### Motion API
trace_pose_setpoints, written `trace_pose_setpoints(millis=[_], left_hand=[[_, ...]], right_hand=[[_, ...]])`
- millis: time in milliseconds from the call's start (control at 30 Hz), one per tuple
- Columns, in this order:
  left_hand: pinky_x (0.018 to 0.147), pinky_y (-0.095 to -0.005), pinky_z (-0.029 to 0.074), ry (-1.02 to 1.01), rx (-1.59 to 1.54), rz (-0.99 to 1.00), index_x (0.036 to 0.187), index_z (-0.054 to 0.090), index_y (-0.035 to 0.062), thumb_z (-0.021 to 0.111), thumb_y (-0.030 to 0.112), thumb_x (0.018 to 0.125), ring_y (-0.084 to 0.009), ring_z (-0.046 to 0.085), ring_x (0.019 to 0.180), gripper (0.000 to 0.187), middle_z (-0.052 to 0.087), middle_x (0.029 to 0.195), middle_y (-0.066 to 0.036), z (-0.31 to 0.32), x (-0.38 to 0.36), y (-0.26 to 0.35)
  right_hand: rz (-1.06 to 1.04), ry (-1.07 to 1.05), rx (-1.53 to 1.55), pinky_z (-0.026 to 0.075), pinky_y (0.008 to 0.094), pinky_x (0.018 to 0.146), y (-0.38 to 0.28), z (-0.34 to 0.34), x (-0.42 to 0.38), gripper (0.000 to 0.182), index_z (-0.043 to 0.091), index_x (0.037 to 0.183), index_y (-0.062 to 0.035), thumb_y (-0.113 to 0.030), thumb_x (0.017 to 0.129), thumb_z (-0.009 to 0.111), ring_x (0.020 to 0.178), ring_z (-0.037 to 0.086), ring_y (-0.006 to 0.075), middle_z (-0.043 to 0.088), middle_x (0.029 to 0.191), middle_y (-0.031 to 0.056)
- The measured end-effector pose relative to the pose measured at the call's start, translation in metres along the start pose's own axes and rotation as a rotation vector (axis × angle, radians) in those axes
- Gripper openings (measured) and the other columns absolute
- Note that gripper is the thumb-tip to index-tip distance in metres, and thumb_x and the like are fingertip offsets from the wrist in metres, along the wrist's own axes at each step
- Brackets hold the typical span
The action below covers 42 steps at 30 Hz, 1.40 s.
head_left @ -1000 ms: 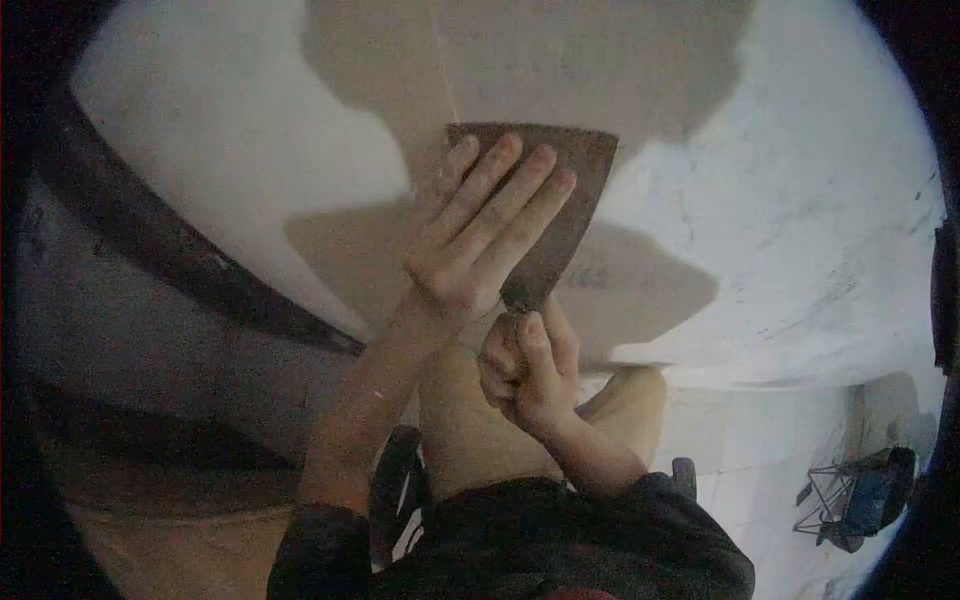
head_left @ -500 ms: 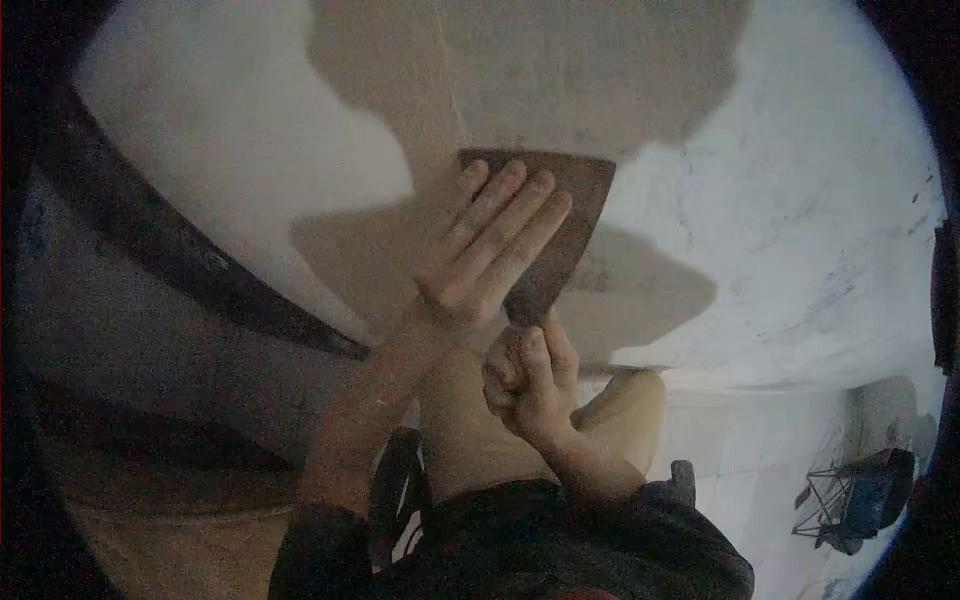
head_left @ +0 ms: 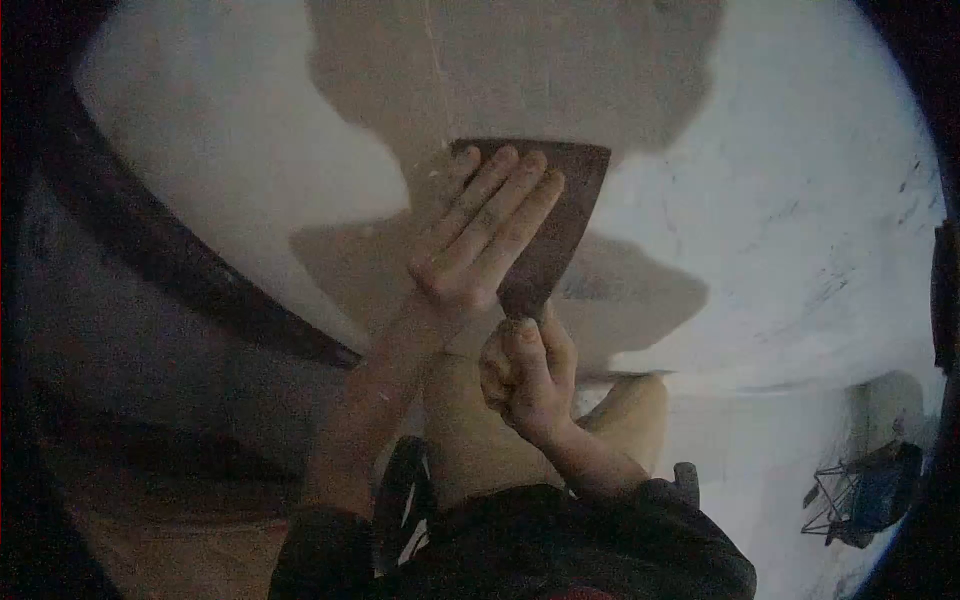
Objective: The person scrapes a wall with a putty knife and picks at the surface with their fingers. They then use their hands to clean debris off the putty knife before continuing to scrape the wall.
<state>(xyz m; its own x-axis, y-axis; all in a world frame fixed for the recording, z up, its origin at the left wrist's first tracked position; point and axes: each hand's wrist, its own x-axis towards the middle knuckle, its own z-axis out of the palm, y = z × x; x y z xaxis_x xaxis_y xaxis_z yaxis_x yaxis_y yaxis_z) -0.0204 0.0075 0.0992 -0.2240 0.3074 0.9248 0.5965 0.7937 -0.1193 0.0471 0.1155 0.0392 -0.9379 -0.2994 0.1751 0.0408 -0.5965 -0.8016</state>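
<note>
A pale, smudged surface [head_left: 800, 220] spreads beyond the knees, the floor [head_left: 720, 450] at lower right; the scraper [head_left: 575, 210] appears flat to the surface, its long axis running outward from the right hand [head_left: 530, 375], wide edge farthest; those fingers clamp its narrow end (handle hidden); the left hand [head_left: 465, 240], equally near, covers the blade's left side, fingers straight, slightly apart.
</note>
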Motion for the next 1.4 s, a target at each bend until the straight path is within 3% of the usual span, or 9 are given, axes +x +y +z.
trace_pose_setpoints(millis=[233, 333, 367, 600, 733, 867, 1000, 1267, 1400], left_hand=[[0.103, -0.0442, 0.038, 0.026, 0.013, -0.004, 0.114, 0.061, 0.0044, 0.057, 0.01, 0.082, -0.0237, 0.051, 0.118, 0.033, 0.059, 0.12, -0.01, 0.005, -0.007, -0.001], [0.103, -0.0439, 0.038, 0.039, 0.037, -0.006, 0.115, 0.061, 0.0042, 0.057, 0.012, 0.082, -0.0239, 0.052, 0.117, 0.034, 0.059, 0.119, -0.011, -0.004, 0.017, -0.006], [0.103, -0.0449, 0.037, 0.067, 0.02, 0.011, 0.116, 0.06, 0.0034, 0.058, 0.012, 0.08, -0.0247, 0.052, 0.116, 0.037, 0.059, 0.12, -0.012, -0.005, 0.02, -0.01], [0.102, -0.0466, 0.037, 0.043, 0.043, 0.03, 0.112, 0.062, 0.0003, 0.05, 0.014, 0.084, -0.0272, 0.052, 0.117, 0.033, 0.058, 0.119, -0.014, 0.01, -0.008, -0.007], [0.104, -0.0458, 0.036, 0.071, -0.01, -0.023, 0.114, 0.061, 0.002, 0.054, 0.013, 0.084, -0.0253, 0.051, 0.118, 0.033, 0.058, 0.12, -0.011, -0.008, 0.028, -0.013], [0.102, -0.0456, 0.038, -0.03, -0.008, -0.047, 0.114, 0.061, 0.0026, 0.056, 0.01, 0.082, -0.0243, 0.052, 0.116, 0.033, 0.059, 0.119, -0.011, -0.006, 0.002, -0.006], [0.101, -0.0467, 0.039, 0.091, 0.005, 0.014, 0.115, 0.06, 0.0022, 0.058, 0.01, 0.079, -0.026, 0.054, 0.114, 0.037, 0.059, 0.119, -0.012, -0.002, 0.017, -0.015], [0.098, -0.0436, 0.042, 0.069, 0.007, 0.024, 0.114, 0.062, 0.004, 0.058, 0.013, 0.079, -0.0249, 0.055, 0.113, 0.036, 0.061, 0.117, -0.01, -0.004, 0.009, -0.019], [0.1, -0.0436, 0.04, 0.097, 0.076, 0.061, 0.111, 0.063, 0.0039, 0.056, 0.014, 0.081, -0.0252, 0.056, 0.112, 0.033, 0.062, 0.114, -0.01, -0.024, 0.049, -0.027]], right_hand=[[0.124, -0.024, 0.065, 0.031, 0.0203, 0.043, -0.004, -0.006, -0.006, 0.049, 0.029, 0.142, -0.0118, -0.029, 0.098, 0.041, 0.054, 0.037, 0.0052, 0.042, 0.068, -0.0018], [0.079, -0.065, 0.144, 0.03, 0.0202, 0.043, -0.018, 0.006, 0.006, 0.049, 0.029, 0.142, -0.0129, -0.028, 0.098, 0.042, 0.054, 0.037, 0.0053, 0.042, 0.068, -0.002], [0.052, 0.012, 0.064, 0.028, 0.0209, 0.036, -0.023, 0.018, 0.006, 0.038, 0.036, 0.126, -0.0084, -0.033, 0.097, 0.04, 0.043, 0.033, 0.0065, 0.038, 0.062, -0.0005], [0.008, -0.031, -0.01, 0.03, 0.0212, 0.035, 0.005, -0.007, 0.0, 0.042, 0.034, 0.128, -0.0049, -0.032, 0.097, 0.04, 0.042, 0.037, 0.0072, 0.043, 0.064, 0.0014], [0.027, -0.052, 0.029, 0.029, 0.0218, 0.034, -0.022, 0.017, 0.007, 0.043, 0.032, 0.13, -0.005, -0.032, 0.097, 0.039, 0.042, 0.037, 0.0084, 0.043, 0.065, 0.0028], [0.061, -0.011, 0.066, 0.03, 0.022, 0.036, -0.003, 0.007, -0.005, 0.048, 0.026, 0.137, -0.009, -0.033, 0.097, 0.038, 0.043, 0.036, 0.0087, 0.041, 0.065, 0.0027], [0.047, -0.007, 0.031, 0.03, 0.022, 0.036, -0.011, 0.013, 0.011, 0.042, 0.031, 0.132, -0.0076, -0.032, 0.098, 0.037, 0.043, 0.037, 0.0084, 0.041, 0.064, 0.0016], [-0.008, -0.013, 0.121, 0.03, 0.021, 0.035, 0.008, 0.019, 0.004, 0.04, 0.033, 0.129, -0.0083, -0.032, 0.097, 0.039, 0.042, 0.036, 0.0088, 0.041, 0.064, 0.0021], [-0.03, -0.043, 0.047, 0.03, 0.0211, 0.035, -0.016, 0.034, 0.022, 0.041, 0.032, 0.131, -0.0104, -0.032, 0.097, 0.039, 0.042, 0.035, 0.0083, 0.041, 0.064, 0.0021]])
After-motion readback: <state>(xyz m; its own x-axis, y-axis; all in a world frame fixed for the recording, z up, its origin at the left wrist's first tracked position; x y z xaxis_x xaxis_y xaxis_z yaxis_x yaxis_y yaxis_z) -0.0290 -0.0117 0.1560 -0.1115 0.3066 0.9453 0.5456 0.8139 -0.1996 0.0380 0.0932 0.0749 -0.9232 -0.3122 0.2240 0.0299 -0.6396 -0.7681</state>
